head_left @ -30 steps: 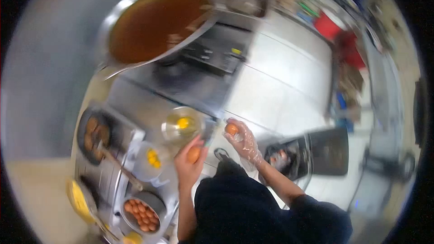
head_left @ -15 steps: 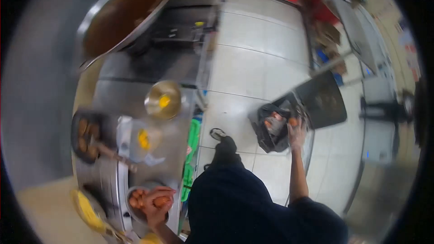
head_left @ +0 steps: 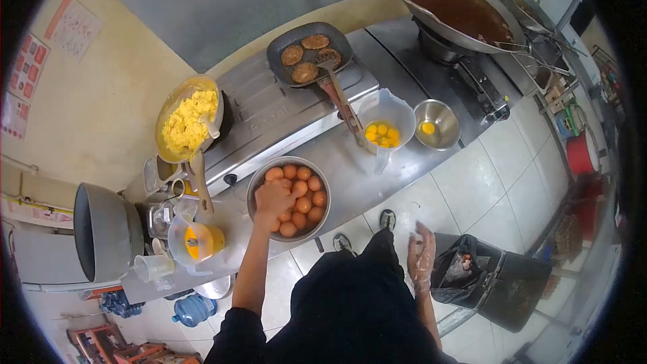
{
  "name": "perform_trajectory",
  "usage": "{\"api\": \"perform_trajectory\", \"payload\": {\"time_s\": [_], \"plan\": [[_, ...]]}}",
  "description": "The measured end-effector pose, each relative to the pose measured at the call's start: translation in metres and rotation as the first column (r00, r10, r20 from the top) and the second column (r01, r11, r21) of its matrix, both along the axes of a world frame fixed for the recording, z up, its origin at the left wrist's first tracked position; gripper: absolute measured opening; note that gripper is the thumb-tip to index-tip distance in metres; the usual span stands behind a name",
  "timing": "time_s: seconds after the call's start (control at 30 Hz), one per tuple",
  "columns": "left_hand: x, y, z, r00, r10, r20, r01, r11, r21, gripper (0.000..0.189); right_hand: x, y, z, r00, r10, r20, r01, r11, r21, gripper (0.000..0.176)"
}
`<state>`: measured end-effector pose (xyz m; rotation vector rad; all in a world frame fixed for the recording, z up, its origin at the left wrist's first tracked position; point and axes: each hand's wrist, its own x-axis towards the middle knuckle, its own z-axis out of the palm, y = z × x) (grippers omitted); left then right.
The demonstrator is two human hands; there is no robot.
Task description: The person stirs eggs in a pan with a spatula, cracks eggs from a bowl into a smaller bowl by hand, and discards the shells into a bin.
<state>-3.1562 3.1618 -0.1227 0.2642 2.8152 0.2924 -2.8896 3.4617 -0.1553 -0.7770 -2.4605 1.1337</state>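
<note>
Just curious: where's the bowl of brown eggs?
The egg bowl sits left of centre in the head view, under the left hand, beside the orange jug.

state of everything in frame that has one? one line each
egg bowl: nearly full of brown eggs
left hand: down in the egg bowl, on the eggs; grip unclear
right hand: gloved, open, empty
plastic jug: holds several yolks
small steel bowl: one yolk
grill pan: patties in it
wok: full of brown liquid
bin bag: open, shells inside
</note>
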Motion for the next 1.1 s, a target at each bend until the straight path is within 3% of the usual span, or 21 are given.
{"api": "perform_trajectory", "payload": {"time_s": [0.07, 0.13, 0.23, 0.3, 0.37, 0.4, 0.43, 0.47, 0.5, 0.57, 0.63, 0.67, 0.7, 0.77, 0.8, 0.87, 0.9, 0.97, 1.0, 1.07, 1.1], "plan": [[-0.004, 0.003, -0.022, 1.000, -0.014, 0.026, 0.014, 1.000, 0.012, 0.056, -0.014, -0.010, 0.017, 0.995, 0.043, -0.085, -0.046, 0.998, -0.033, 0.034], [-0.013, 0.006, -0.040, 0.981, -0.192, 0.022, 0.194, 0.976, -0.103, 0.059, -0.025, -0.015, 0.028, 0.993, 0.072, -0.095, -0.078, 0.995, -0.062, 0.034], [-0.021, 0.010, -0.022, 0.967, -0.219, 0.129, 0.238, 0.959, -0.155, 0.056, -0.043, -0.023, 0.037, 0.972, 0.170, -0.163, -0.181, 0.982, -0.053, 0.029], [-0.025, -0.001, -0.016, 0.950, -0.262, 0.171, 0.283, 0.953, -0.110, 0.059, -0.062, -0.031, 0.020, 0.913, 0.295, -0.281, -0.314, 0.949, -0.025, 0.029], [-0.018, -0.011, 0.002, 0.958, -0.131, 0.255, 0.093, 0.983, 0.158, 0.054, -0.084, -0.046, 0.040, 0.839, 0.479, -0.259, -0.490, 0.872, 0.025, 0.027], [-0.011, -0.014, 0.007, 0.956, -0.153, 0.251, 0.115, 0.980, 0.160, 0.054, -0.096, -0.056, 0.049, 0.848, 0.461, -0.260, -0.471, 0.882, 0.030, 0.027], [-0.003, -0.020, 0.010, 0.933, -0.010, 0.359, -0.147, 0.902, 0.407, 0.049, -0.108, -0.066, 0.057, 0.822, 0.520, -0.231, -0.534, 0.846, 0.005, 0.026], [0.007, -0.025, 0.010, 0.863, 0.093, 0.497, -0.409, 0.706, 0.578, 0.043, -0.114, -0.071, 0.061, 0.788, 0.580, -0.204, -0.596, 0.802, -0.021, 0.024], [0.017, -0.031, 0.006, 0.867, 0.083, 0.492, -0.398, 0.710, 0.581, 0.043, -0.115, -0.070, 0.057, 0.793, 0.572, -0.208, -0.588, 0.809, -0.017, 0.024], [0.030, -0.037, -0.003, 0.806, 0.179, 0.564, -0.589, 0.331, 0.737, 0.036, -0.121, -0.061, 0.034, 0.913, 0.376, -0.157, -0.393, 0.915, -0.089, 0.027], [0.043, -0.038, 0.002, 0.765, 0.225, 0.604, -0.644, 0.288, 0.709, 0.035, -0.119, -0.016, 0.011, 0.969, 0.109, -0.224, -0.206, 0.857, -0.473, 0.046], [0.050, -0.036, 0.007, 0.713, 0.276, 0.644, -0.700, 0.243, 0.671, 0.036, -0.123, 0.018, -0.009, 0.975, 0.060, -0.214, -0.149, 0.891, -0.429, 0.054], [0.056, -0.035, 0.009, 0.710, 0.276, 0.648, -0.704, 0.240, 0.668, 0.036, -0.133, 0.054, -0.033, 0.979, 0.008, -0.206, -0.088, 0.918, -0.386, 0.061], [0.061, -0.029, 0.012, 0.700, 0.360, 0.617, -0.712, 0.286, 0.641, 0.034, -0.165, 0.115, -0.075, 0.965, -0.253, -0.064, 0.136, 0.695, -0.706, 0.048], [0.062, -0.031, 0.002, 0.700, 0.360, 0.617, -0.712, 0.279, 0.644, 0.034, -0.179, 0.132, -0.097, 0.966, -0.248, -0.068, 0.131, 0.699, -0.703, 0.048], [0.063, -0.037, -0.022, 0.790, 0.342, 0.508, -0.611, 0.390, 0.688, 0.038, -0.207, 0.160, -0.142, 0.978, -0.018, -0.206, -0.043, 0.957, -0.288, 0.042], [0.063, -0.033, -0.017, 0.789, 0.349, 0.506, -0.613, 0.386, 0.690, 0.038, -0.222, 0.181, -0.174, 0.978, -0.011, -0.209, -0.051, 0.956, -0.288, 0.042], [0.065, -0.023, -0.001, 0.926, 0.316, 0.205, -0.372, 0.690, 0.621, 0.049, -0.236, 0.216, -0.220, 0.994, 0.091, -0.059, -0.077, 0.977, 0.200, 0.037], [0.064, -0.022, -0.006, 0.920, 0.332, 0.208, -0.386, 0.688, 0.615, 0.049, -0.233, 0.226, -0.233, 0.993, 0.106, -0.055, -0.094, 0.977, 0.194, 0.037], [0.061, -0.022, -0.022, 0.951, 0.298, -0.080, -0.225, 0.847, 0.482, 0.057, -0.225, 0.224, -0.244, 0.985, 0.048, -0.167, -0.060, 0.996, -0.064, 0.035], [0.058, -0.019, -0.020, 0.945, 0.318, -0.076, -0.245, 0.843, 0.480, 0.057, -0.203, 0.202, -0.197, 0.990, 0.067, -0.124, -0.058, 0.996, 0.074, 0.036]]}}
